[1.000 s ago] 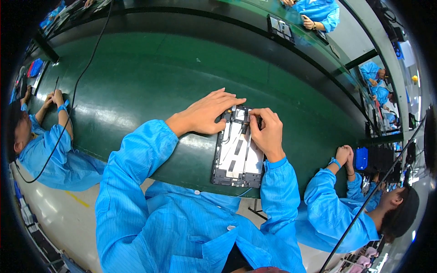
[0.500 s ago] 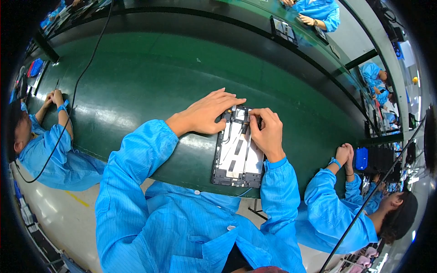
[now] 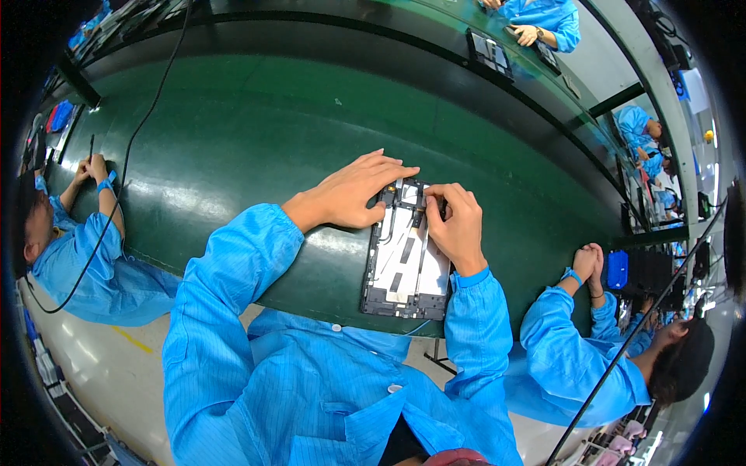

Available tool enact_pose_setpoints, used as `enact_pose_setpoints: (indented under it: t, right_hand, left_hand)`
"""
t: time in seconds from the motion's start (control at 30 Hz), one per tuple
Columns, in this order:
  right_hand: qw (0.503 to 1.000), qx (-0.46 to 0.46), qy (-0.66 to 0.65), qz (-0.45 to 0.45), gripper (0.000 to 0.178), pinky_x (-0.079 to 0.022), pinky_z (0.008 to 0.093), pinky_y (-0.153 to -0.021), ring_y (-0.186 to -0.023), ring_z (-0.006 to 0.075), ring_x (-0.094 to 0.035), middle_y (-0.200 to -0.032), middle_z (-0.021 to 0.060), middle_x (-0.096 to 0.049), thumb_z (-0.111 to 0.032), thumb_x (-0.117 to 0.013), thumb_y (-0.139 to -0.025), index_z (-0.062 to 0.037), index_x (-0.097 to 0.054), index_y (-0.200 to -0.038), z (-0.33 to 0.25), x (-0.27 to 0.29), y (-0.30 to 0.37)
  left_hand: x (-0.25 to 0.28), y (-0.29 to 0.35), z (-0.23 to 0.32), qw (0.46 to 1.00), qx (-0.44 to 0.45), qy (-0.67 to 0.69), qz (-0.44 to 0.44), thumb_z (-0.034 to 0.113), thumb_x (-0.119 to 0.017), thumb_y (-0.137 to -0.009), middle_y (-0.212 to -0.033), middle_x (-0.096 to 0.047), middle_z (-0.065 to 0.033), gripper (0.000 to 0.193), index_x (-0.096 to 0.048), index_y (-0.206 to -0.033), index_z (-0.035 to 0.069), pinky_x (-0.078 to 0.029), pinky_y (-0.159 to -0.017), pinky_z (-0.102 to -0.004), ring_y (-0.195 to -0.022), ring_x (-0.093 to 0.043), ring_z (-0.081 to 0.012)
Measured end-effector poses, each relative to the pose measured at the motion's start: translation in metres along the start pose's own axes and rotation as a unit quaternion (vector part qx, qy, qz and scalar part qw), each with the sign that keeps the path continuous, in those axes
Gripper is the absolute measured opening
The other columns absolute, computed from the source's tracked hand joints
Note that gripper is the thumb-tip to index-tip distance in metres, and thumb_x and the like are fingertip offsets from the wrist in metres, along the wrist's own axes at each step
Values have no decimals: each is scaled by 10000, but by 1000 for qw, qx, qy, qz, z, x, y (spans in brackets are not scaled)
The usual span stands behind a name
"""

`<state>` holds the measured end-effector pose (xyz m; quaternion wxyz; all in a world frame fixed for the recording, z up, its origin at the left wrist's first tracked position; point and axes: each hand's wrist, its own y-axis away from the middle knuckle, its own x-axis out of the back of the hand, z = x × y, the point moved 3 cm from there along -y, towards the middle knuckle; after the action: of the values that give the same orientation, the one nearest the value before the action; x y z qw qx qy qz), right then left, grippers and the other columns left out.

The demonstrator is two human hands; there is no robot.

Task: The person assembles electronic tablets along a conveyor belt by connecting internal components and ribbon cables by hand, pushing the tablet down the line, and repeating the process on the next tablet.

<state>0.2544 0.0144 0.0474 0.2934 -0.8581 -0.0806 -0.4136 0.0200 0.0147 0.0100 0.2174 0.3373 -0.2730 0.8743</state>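
Note:
A tablet-like device with its back off [image 3: 401,268] lies on the green table near its front edge, showing silvery panels, dark strips and black frame parts. Across its upper left corner rests my left hand [image 3: 350,190], fingers stretched out and thumb at the frame's left side. My right hand [image 3: 458,225] is at the upper right edge, with bent fingers and thumb drawn together against the device. Whatever lies between those fingertips is hidden by the hand.
Beyond the green table [image 3: 256,109], a glass-topped bench [image 3: 435,27] carries another opened device [image 3: 489,56]. A black cable [image 3: 151,109] hangs at the left, another [image 3: 645,318] at the right. Co-workers in blue sit on both sides; a blue bin [image 3: 618,270] stands at the right.
My hands and the device stay in place. The left co-worker's thin tool is more upright. On the far bench, the opened device has shifted slightly right, and the right co-worker's head has moved slightly.

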Motion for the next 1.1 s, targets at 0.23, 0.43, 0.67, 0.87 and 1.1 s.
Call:
enact_pose_setpoints:
  t: [0.23, 0.43, 0.67, 0.87, 1.1]
  right_hand:
    - [1000, 0, -2, -1, 87, -506, 422, -766, -790, 317, -680, -932, 96, -755, -40, -768, -910, -60, -779, -994, 2, 0, -2]
    - [1000, 13, -2, 3, 90, -498, 416, -770, -802, 310, -689, -926, 93, -750, -33, -766, -908, -57, -778, -993, -1, 0, -2]
    - [999, 1, -32, 4, 143, -484, 401, -726, -741, 289, -670, -895, 89, -730, -28, -760, -864, -64, -784, -1001, 4, 3, 2]
    - [998, -6, -59, 16, 170, -486, 400, -693, -737, 285, -648, -867, 86, -703, -29, -743, -857, -76, -796, -1011, 7, 0, 2]
    - [995, 10, -88, 46, 147, -444, 361, -641, -659, 197, -534, -825, 65, -644, -17, -750, -873, -44, -786, -1014, 12, 2, 1]
  left_hand:
    - [-1, -2, -2, 1000, -3, 0, 9, 123, -666, -821, -1619, -592, -223, 856, -505, -1661, 80, -223, -1400, -599, -1563, -474, -434]
    - [-1, 0, -3, 1000, -4, -1, 11, 131, -659, -824, -1613, -596, -225, 849, -509, -1657, 76, -225, -1399, -597, -1560, -477, -434]
    - [0, 1, 1, 1000, -6, -9, 4, 139, -671, -831, -1608, -594, -234, 849, -504, -1661, 74, -239, -1394, -583, -1562, -474, -439]
    - [13, 2, 4, 986, -39, 19, 162, 9, -645, -813, -1274, -708, -180, 504, -720, -1308, 61, -510, -1092, -500, -1232, -643, -385]
    - [28, 15, 15, 977, -117, -31, 174, -59, -638, -715, -929, -728, -70, 204, -771, -833, 40, -539, -794, -440, -893, -664, -309]
